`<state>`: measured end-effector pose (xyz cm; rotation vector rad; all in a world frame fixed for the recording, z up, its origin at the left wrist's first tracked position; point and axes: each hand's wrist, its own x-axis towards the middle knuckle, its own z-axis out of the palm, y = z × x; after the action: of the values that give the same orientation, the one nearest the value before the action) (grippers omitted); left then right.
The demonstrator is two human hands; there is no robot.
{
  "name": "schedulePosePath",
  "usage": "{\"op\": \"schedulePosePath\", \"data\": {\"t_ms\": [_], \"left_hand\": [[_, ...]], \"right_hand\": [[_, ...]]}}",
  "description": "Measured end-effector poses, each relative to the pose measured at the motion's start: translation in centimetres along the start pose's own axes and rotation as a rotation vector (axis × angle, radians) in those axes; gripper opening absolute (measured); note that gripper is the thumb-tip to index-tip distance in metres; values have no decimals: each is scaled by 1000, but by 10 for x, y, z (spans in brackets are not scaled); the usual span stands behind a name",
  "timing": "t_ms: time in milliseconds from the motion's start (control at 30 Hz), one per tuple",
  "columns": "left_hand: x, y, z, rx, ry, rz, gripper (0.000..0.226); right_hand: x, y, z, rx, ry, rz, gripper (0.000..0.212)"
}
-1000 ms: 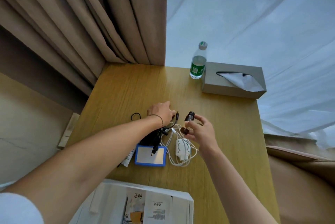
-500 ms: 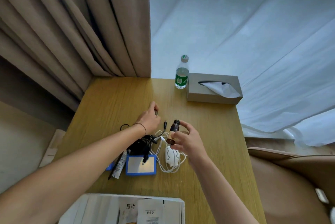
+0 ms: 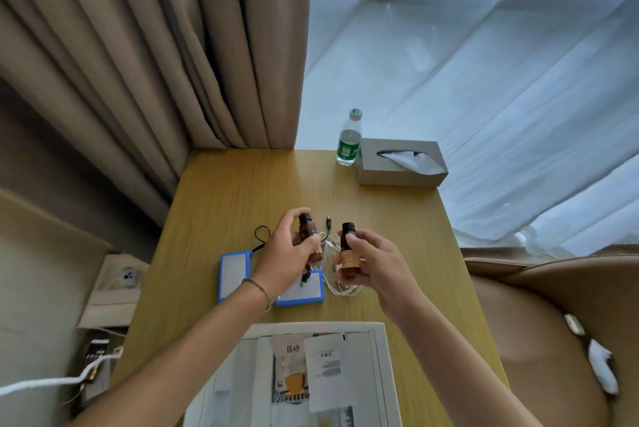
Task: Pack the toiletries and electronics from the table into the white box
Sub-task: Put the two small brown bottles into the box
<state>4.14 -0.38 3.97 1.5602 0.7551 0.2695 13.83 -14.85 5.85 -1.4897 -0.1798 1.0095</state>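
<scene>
Nearest me, the white box (image 3: 380,374) sits at the table's front edge, open side up. Inside I note a sachet (image 3: 289,371) printed with two characters I cannot read with certainty and an orange cup picture, beside a white packet (image 3: 325,368) whose print is too small to read.

Beyond the box, a bare strip of the wooden table (image 3: 415,236) separates it from the clutter. Two blue-rimmed white cards (image 3: 234,274) lie flat there, one partly under my left forearm. Black and white cables (image 3: 340,288) tangle between and beneath the hands.

My left hand (image 3: 287,257) is wrapped around a dark amber bottle (image 3: 307,229), black cap upward and tipped slightly away from me, long axis near vertical. My right hand (image 3: 377,264) grasps a second amber bottle (image 3: 350,254), also upright, black cap on top, its tan label facing me; the label text is not legible. Both bottles are held above the cable pile, close together but apart.

Open tabletop lies to the right of the hands and across the far half. At the far right corner stand a water bottle (image 3: 349,143) with a green label and, just beside it, a grey tissue box (image 3: 401,167). Curtains (image 3: 138,63) border the far left edge.
</scene>
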Motion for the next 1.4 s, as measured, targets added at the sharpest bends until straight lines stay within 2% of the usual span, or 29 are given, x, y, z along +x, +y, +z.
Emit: {"op": "schedulePosePath", "data": {"t_ms": [233,367,467,633,800,933,1033,1200,1400], "left_hand": [[-73,-27,-10,-45,-94,-27,38],[-104,-52,-20,-12,-151,-65,38],[-118,-70,-27,82,-180,-92,38],[-135,-90,-34,240,-238,-111,32],[-142,-107,-28,313,-240,-136,32],[-151,-119,-18,377,-294,-172,34],[-158,-127,-12,432,-348,-166,38],[-169,-139,-1,469,-380,-135,39],[-171,-147,12,485,-390,-175,40]], "right_hand": [[-57,31,13,-86,85,-13,29],[-85,58,18,-113,21,76,15],[-97,83,21,-199,17,175,15],[-101,125,24,-542,85,233,9],[-99,161,29,-1026,-25,250,15],[-102,177,28,-1307,-69,190,22],[-104,184,28,-1443,-113,156,17],[-107,183,30,-1663,-209,168,21],[-108,182,27,-1678,-212,151,22]]}}
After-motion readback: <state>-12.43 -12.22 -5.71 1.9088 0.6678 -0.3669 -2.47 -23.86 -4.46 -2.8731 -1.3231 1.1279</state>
